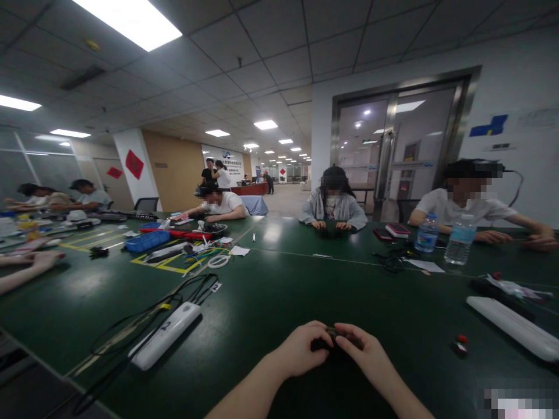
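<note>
My left hand [302, 348] and my right hand [365, 351] rest together on the dark green table [271, 291] near its front edge. Both are closed around a small dark object [332, 336] pinched between their fingertips. What the object is cannot be made out, since the fingers cover most of it.
A white power strip [166, 334] with black cables lies to the left, and another white strip [515, 327] to the right. A small red-and-black part [460, 344] sits at right. Two water bottles [458, 238] stand farther back. Other people sit around the table; blue trays [147, 240] sit at left.
</note>
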`<state>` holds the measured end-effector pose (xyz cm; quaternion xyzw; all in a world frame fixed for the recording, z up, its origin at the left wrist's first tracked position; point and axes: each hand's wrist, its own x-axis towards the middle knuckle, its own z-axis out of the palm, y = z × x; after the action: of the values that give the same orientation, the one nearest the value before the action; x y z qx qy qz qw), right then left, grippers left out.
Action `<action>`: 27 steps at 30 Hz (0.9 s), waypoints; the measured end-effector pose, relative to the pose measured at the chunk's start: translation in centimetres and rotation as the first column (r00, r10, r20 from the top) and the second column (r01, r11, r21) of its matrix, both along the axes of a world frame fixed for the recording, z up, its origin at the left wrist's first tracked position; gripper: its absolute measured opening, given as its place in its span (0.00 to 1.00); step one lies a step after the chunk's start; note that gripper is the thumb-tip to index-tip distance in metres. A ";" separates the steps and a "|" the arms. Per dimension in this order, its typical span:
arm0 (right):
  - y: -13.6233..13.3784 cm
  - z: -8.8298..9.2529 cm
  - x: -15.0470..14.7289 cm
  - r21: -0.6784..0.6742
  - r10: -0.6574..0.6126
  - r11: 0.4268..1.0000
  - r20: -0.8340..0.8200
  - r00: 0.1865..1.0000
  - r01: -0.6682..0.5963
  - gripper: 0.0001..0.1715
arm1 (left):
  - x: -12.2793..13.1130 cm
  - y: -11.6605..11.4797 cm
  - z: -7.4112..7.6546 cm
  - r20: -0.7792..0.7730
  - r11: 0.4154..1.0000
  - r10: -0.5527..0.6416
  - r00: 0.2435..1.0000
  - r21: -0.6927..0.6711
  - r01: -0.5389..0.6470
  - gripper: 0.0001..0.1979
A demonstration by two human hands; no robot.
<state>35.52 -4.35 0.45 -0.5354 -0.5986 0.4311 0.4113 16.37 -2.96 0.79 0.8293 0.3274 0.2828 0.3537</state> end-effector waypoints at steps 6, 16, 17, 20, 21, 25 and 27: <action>-0.4 0.6 1.1 -0.091 -0.077 0.993 -0.029 0.997 0.074 0.21 | -5.8 1.3 0.5 -0.011 0.981 0.190 0.982 0.048 -0.189 0.09; -0.5 0.9 1.0 -0.133 -0.099 0.987 -0.053 0.994 0.091 0.21 | -20.7 1.6 -0.9 -0.068 0.763 0.641 0.765 0.163 -0.625 0.08; -0.4 0.8 1.1 -0.142 -0.104 0.985 -0.047 0.993 0.097 0.21 | -21.0 1.5 -0.9 -0.073 0.750 0.656 0.751 0.178 -0.637 0.08; -0.3 0.4 1.3 -0.157 -0.109 0.982 -0.039 0.993 0.101 0.21 | -20.9 1.2 -0.9 -0.084 0.725 0.680 0.728 0.221 -0.652 0.09; -0.2 0.4 1.4 -0.157 -0.103 0.983 -0.040 0.994 0.095 0.22 | -20.7 1.3 -0.9 -0.090 0.716 0.689 0.719 0.234 -0.658 0.10; -0.2 0.2 1.6 -0.164 -0.087 0.983 -0.031 0.996 0.081 0.22 | -20.1 1.6 -1.0 -0.091 0.626 0.769 0.632 0.306 -0.718 0.16; -0.1 0.1 1.6 -0.172 -0.091 0.981 -0.029 0.995 0.085 0.22 | -19.9 1.8 -0.9 -0.093 0.573 0.809 0.581 0.347 -0.743 0.17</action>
<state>37.09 -4.49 0.59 -0.5865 -0.5276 0.4720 0.3935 -3.57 -1.20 -0.16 0.6666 0.6582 0.3485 0.0329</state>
